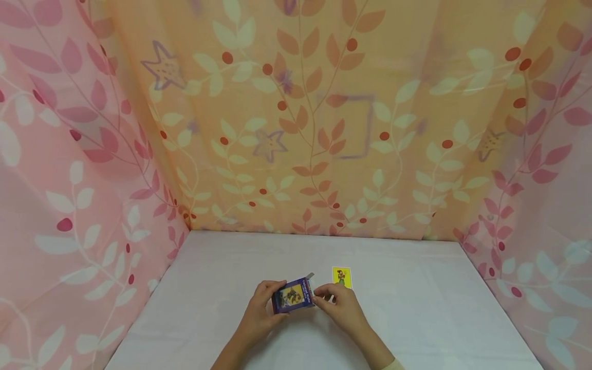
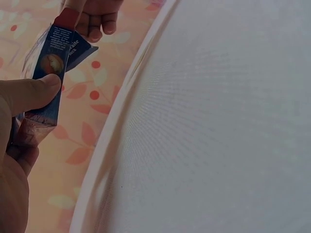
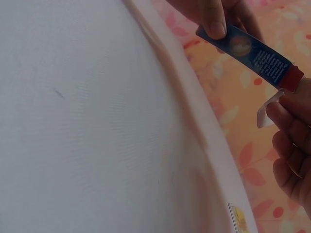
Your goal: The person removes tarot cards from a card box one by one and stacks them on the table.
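Observation:
My left hand (image 1: 259, 313) grips a small blue card box (image 1: 292, 296) by its closed end, with the thumb on one narrow side, as the left wrist view also shows. A picture of figures on yellow fills the box's front. At the other end its top flap (image 2: 81, 50) stands folded out, and a red side tab (image 3: 292, 79) juts from the edge. My right hand (image 1: 339, 308) pinches at this opened end with thumb and forefinger, its other fingers curled. A yellow picture card (image 1: 342, 276) lies just beyond the right hand, which partly covers its lower edge.
A white cloth covers the table (image 1: 208, 288). Behind it hangs an orange leaf-patterned curtain (image 1: 300, 128), with pink curtains (image 1: 60, 205) along the left and right sides.

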Tool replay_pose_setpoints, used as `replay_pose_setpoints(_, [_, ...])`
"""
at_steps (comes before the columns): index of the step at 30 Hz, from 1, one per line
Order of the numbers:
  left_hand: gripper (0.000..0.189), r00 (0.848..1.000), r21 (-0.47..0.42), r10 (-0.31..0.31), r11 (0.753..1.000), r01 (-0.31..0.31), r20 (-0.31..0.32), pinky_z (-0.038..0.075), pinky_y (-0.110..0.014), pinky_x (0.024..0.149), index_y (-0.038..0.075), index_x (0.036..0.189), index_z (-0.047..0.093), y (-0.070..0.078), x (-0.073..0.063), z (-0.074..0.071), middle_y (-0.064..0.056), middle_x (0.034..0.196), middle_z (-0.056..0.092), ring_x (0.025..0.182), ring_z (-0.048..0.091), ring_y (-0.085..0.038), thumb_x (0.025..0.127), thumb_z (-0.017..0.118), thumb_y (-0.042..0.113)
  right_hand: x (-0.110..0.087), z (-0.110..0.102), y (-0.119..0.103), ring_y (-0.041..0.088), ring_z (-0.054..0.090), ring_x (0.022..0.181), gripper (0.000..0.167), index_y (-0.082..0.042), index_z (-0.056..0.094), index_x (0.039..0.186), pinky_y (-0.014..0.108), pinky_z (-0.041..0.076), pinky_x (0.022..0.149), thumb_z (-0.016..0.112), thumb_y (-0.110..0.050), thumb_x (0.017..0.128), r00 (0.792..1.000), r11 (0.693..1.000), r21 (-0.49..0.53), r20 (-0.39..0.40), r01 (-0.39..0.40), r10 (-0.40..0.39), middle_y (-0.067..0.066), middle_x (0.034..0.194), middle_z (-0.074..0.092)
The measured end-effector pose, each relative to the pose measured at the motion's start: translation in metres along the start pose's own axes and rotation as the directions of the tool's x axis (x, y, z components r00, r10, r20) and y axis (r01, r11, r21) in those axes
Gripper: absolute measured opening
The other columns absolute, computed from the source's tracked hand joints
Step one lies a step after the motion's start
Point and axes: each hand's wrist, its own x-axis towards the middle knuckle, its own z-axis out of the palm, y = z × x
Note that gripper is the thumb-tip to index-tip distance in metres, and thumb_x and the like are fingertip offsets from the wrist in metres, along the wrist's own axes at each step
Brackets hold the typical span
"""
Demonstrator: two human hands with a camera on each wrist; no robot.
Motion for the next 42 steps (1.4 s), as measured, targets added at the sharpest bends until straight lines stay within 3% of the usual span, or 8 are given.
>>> replay_pose_setpoints(6, [0.085,1.000,0.018,0.011,1.000,-0.011,-0.003,0.046,-0.048,0.114,0.024,0.143,0.058,0.000,-0.001,0.000,0.013,0.130,0.052,0.127,0.052,-0.013,0.068,0.095,0.007,-0.001,-0.001,-0.002,0.002,0.058,0.079,0.012,-0.026,0.077,0.095,0.026,0.055,0.071,0.079,-0.036,0.090,1.000,1.000,-0.020,-0.011,0.022,-0.022,-0.019,0.084,0.067])
replay_pose_setpoints(11, [0.089,1.000,0.010,-0.002,1.000,0.002,0.004,0.045,-0.047,0.115,0.036,0.144,0.054,-0.001,-0.001,0.000,0.015,0.131,0.051,0.129,0.051,-0.011,0.069,0.094,0.008,0.000,-0.003,-0.002,0.000,0.058,0.078,0.011,-0.025,0.077,0.095,0.024,0.054,0.070,0.080,-0.035,0.088,0.999,0.999,-0.029,-0.023,0.030,-0.031,-0.019,0.084,0.067])
replay_pose_setpoints(25, [0.087,1.000,0.007,-0.027,1.000,0.027,0.012,0.044,-0.048,0.116,0.034,0.144,0.055,-0.001,-0.001,-0.001,0.015,0.131,0.050,0.129,0.050,-0.011,0.070,0.094,0.009,-0.001,-0.009,-0.009,0.003,0.058,0.079,0.009,-0.022,0.076,0.096,0.022,0.054,0.069,0.080,-0.025,0.089,0.999,1.000,-0.003,-0.032,0.030,-0.030,-0.015,0.087,0.068])
replay_pose_setpoints(29, [0.087,0.999,0.004,-0.037,0.999,0.037,0.015,0.043,-0.049,0.117,0.035,0.143,0.055,0.000,-0.001,-0.001,0.015,0.131,0.050,0.130,0.050,-0.012,0.070,0.093,0.009,-0.001,-0.009,-0.011,0.004,0.057,0.075,0.008,-0.021,0.076,0.096,0.020,0.053,0.066,0.080,-0.023,0.089,1.000,1.000,0.013,-0.030,-0.005,0.005,-0.014,0.083,0.067])
replay_pose_setpoints(34, [0.085,0.999,0.002,-0.035,0.999,0.035,0.018,0.042,-0.049,0.117,0.026,0.145,0.057,0.001,-0.001,-0.001,0.014,0.131,0.050,0.130,0.050,-0.013,0.070,0.093,0.008,0.000,-0.009,-0.013,0.005,0.056,0.072,0.007,-0.021,0.076,0.098,0.020,0.052,0.064,0.078,-0.022,0.091,0.998,0.998,0.022,-0.016,-0.060,0.060,-0.014,0.080,0.066])
replay_pose_setpoints(42, [0.086,1.000,0.012,-0.023,1.000,0.023,0.010,0.044,-0.048,0.116,0.027,0.144,0.057,0.002,0.000,-0.001,0.012,0.131,0.052,0.130,0.052,-0.015,0.069,0.094,0.006,-0.001,-0.012,-0.015,0.005,0.057,0.070,0.007,-0.021,0.075,0.097,0.020,0.051,0.061,0.078,-0.019,0.091,0.998,0.997,0.054,-0.040,-0.046,0.048,-0.013,0.078,0.066])
